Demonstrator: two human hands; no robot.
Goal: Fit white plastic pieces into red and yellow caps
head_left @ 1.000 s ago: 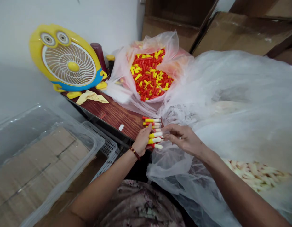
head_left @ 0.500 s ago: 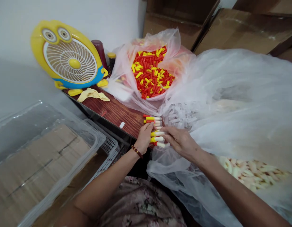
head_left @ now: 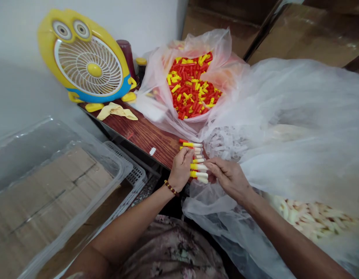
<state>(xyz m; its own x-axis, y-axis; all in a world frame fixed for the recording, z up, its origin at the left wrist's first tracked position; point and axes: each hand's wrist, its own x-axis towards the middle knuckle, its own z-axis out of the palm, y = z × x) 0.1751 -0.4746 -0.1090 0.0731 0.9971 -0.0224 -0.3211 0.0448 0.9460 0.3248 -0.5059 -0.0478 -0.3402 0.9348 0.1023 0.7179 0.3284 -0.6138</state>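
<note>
A row of small tubes (head_left: 199, 167), red or yellow at the left end and white at the right, lies side by side near the edge of the brown table (head_left: 144, 137). My left hand (head_left: 181, 168), with a beaded bracelet at the wrist, is closed over the coloured ends, its thumb and forefinger bent together. From the other side, my right hand (head_left: 228, 176) is pinched at the white ends. What sits between either hand's fingertips is hidden. Clear short sleeves (head_left: 224, 142) lie in a heap just beyond the row.
Red and yellow tubes (head_left: 193, 89) fill an open plastic bag (head_left: 156, 83) behind. Large clear bags (head_left: 307, 104) cover the right, with pale pieces (head_left: 315, 217) inside. A yellow fan (head_left: 95, 69), a cream cloth (head_left: 117, 110) and a clear bin (head_left: 59, 159) stand left.
The whole view has shifted slightly, so most things appear a little to the right. Both hands remain at the row, the right fingertips slightly lower along it.
</note>
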